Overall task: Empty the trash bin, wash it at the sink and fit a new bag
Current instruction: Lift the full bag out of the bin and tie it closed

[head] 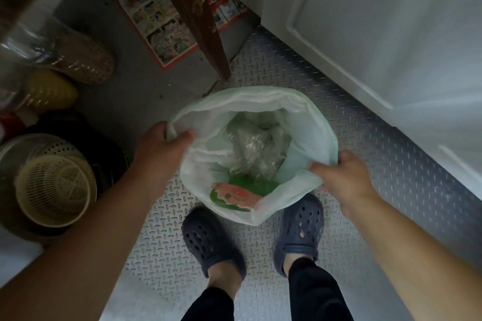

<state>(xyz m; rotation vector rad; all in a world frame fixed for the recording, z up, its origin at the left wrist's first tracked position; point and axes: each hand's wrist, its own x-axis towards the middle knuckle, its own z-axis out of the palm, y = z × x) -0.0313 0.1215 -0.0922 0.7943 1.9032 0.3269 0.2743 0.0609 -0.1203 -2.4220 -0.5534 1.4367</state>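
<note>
A pale green trash bag (250, 101) stands open on the floor just ahead of my feet. The bin itself is hidden under the bag. Inside lie crumpled clear plastic (255, 148) and a green and pink wrapper (234, 194). My left hand (163, 146) pinches the bag's rim on the left side. On the right side my right hand (341, 177) grips the rim.
White cabinet doors (378, 34) run along the right. A brown wooden leg (198, 15) stands behind the bag, with a printed flyer (161, 31) on the floor beyond. Cream plastic baskets (54, 187) and jars crowd the left. Diamond-patterned mat (365, 154) underfoot, my dark clogs (211, 240) on it.
</note>
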